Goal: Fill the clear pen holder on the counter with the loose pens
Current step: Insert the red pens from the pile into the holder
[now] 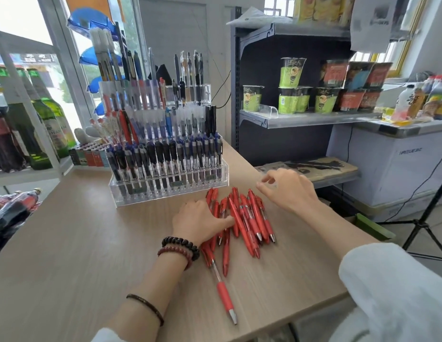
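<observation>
Pens (242,218), red and loose, lie heaped on the wooden counter (79,243) just at 6 o'clock of the clear tiered pen holder (165,169), which stands well stocked with dark and blue pens, and one pen (223,291) juts out of the heap toward 6 o'clock. At the heap's 9 o'clock the left hand (200,222) rests palm down on several pens, apparently pressing rather than gripping, though its fingertips are hidden. At 2 o'clock the right hand (287,188) hovers empty, fingers spread
</observation>
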